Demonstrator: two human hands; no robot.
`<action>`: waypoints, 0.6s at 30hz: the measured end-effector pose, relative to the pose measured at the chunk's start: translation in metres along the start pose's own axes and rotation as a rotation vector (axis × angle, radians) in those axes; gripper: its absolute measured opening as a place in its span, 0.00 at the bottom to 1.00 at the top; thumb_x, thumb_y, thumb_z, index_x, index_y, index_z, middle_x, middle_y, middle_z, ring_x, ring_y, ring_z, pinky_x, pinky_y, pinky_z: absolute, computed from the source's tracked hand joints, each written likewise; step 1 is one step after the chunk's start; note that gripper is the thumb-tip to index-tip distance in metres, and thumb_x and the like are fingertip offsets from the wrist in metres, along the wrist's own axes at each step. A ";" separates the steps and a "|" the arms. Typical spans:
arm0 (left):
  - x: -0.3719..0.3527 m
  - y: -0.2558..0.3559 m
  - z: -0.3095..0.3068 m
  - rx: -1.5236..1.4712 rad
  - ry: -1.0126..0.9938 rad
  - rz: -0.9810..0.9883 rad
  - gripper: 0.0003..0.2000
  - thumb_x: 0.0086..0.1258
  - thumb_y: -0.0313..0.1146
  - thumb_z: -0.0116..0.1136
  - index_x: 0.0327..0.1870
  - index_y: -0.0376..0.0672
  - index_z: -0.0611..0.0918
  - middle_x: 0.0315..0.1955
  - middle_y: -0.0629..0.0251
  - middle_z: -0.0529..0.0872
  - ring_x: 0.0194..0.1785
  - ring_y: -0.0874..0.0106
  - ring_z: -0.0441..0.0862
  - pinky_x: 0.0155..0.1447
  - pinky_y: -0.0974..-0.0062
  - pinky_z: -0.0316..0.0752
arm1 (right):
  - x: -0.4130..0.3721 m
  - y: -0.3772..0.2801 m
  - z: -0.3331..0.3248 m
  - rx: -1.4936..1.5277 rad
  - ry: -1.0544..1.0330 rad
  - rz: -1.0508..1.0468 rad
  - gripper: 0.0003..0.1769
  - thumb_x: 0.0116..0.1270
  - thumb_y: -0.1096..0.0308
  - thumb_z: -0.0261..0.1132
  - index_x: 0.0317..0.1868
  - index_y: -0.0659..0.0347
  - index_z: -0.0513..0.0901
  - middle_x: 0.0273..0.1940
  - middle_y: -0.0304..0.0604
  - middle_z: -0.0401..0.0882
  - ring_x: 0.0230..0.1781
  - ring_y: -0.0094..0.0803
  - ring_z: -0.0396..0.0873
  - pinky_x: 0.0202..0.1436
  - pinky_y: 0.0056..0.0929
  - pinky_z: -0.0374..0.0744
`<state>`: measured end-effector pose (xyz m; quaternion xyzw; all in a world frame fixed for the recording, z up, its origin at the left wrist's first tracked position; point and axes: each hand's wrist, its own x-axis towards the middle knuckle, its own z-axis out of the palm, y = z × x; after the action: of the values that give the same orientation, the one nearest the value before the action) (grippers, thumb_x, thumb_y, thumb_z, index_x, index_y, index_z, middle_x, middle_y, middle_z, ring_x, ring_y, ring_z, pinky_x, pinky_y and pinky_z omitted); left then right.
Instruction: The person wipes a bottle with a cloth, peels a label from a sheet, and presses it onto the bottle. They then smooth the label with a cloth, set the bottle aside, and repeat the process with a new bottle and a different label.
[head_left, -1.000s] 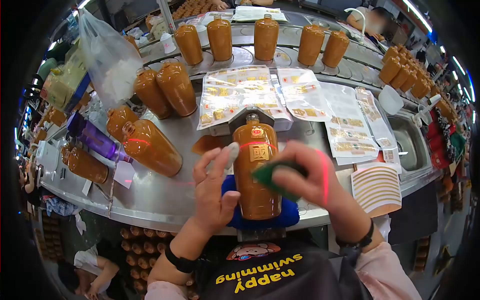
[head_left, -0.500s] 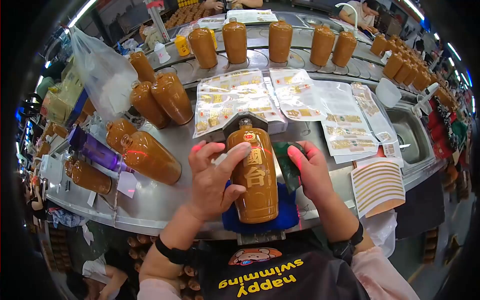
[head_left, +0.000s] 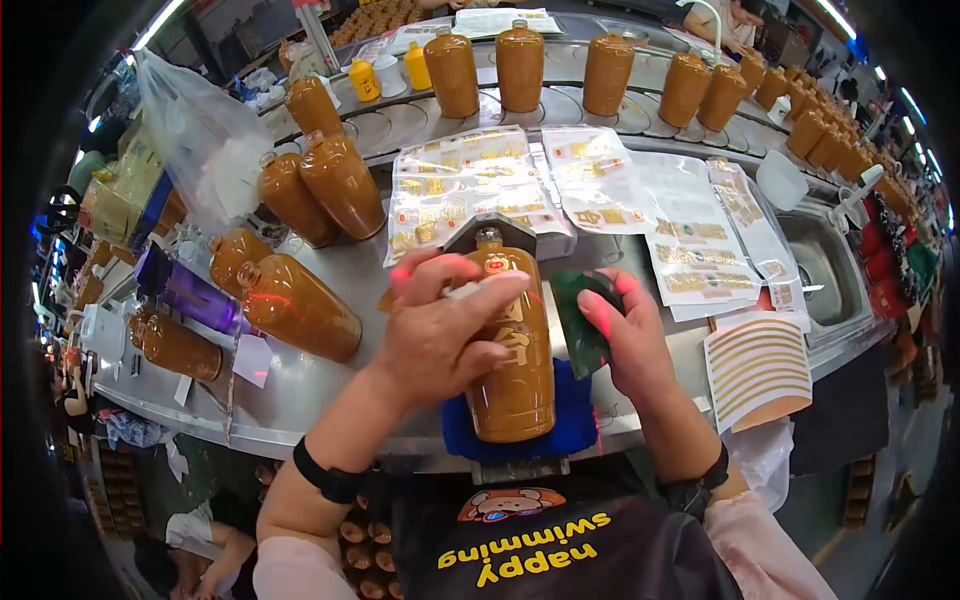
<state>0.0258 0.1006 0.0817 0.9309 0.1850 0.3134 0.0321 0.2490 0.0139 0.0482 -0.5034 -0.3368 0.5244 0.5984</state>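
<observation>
A glossy brown bottle point(head_left: 512, 400) with gold characters and a red emblem lies tilted on a blue cushion point(head_left: 574, 400), its neck pointing away from me in a dark angled holder point(head_left: 460, 236). My left hand point(head_left: 430, 325) is over the bottle's left side, covering part of the gold lettering. Its fingers are bent around a small white wad point(head_left: 462, 291), and the index finger reaches across below the emblem. To the right of the bottle, my right hand point(head_left: 635, 335) pinches a dark green flat scraper point(head_left: 582, 330) between thumb and fingers, held apart from the bottle.
Sheets of gold labels point(head_left: 460, 185) lie behind the holder; a sheet of curved gold strips point(head_left: 760, 370) is at right, beside a sink point(head_left: 832, 270). Brown bottles point(head_left: 302, 310) and a purple bottle point(head_left: 190, 295) stand left. More bottles ride a conveyor point(head_left: 640, 125) at the back.
My left hand has moved further over the lettering. My right hand has drawn the scraper slightly away from the bottle and turned it. The conveyor bottles have shifted right.
</observation>
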 end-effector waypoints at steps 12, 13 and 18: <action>-0.043 0.029 0.014 -0.065 0.179 -0.169 0.30 0.75 0.59 0.43 0.63 0.44 0.79 0.55 0.68 0.84 0.64 0.63 0.68 0.72 0.57 0.52 | -0.014 0.006 0.017 0.117 -0.059 -0.119 0.12 0.72 0.69 0.64 0.51 0.65 0.76 0.42 0.38 0.81 0.41 0.17 0.76 0.46 0.21 0.78; -0.032 0.032 0.009 -0.010 0.090 -0.092 0.30 0.75 0.61 0.42 0.63 0.46 0.80 0.54 0.70 0.85 0.64 0.64 0.67 0.73 0.56 0.50 | -0.014 0.008 0.020 0.063 -0.078 -0.132 0.12 0.72 0.69 0.64 0.51 0.65 0.77 0.42 0.38 0.81 0.41 0.18 0.76 0.47 0.21 0.77; -0.029 0.026 0.013 0.074 -0.035 0.042 0.30 0.71 0.66 0.39 0.64 0.59 0.80 0.43 0.77 0.87 0.62 0.68 0.66 0.76 0.54 0.41 | -0.012 0.028 0.010 0.079 -0.085 -0.091 0.14 0.73 0.67 0.63 0.53 0.67 0.76 0.43 0.39 0.81 0.42 0.20 0.77 0.48 0.22 0.78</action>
<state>0.0204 0.0663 0.0592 0.9404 0.1764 0.2906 -0.0054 0.2288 0.0032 0.0253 -0.4409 -0.3636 0.5304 0.6261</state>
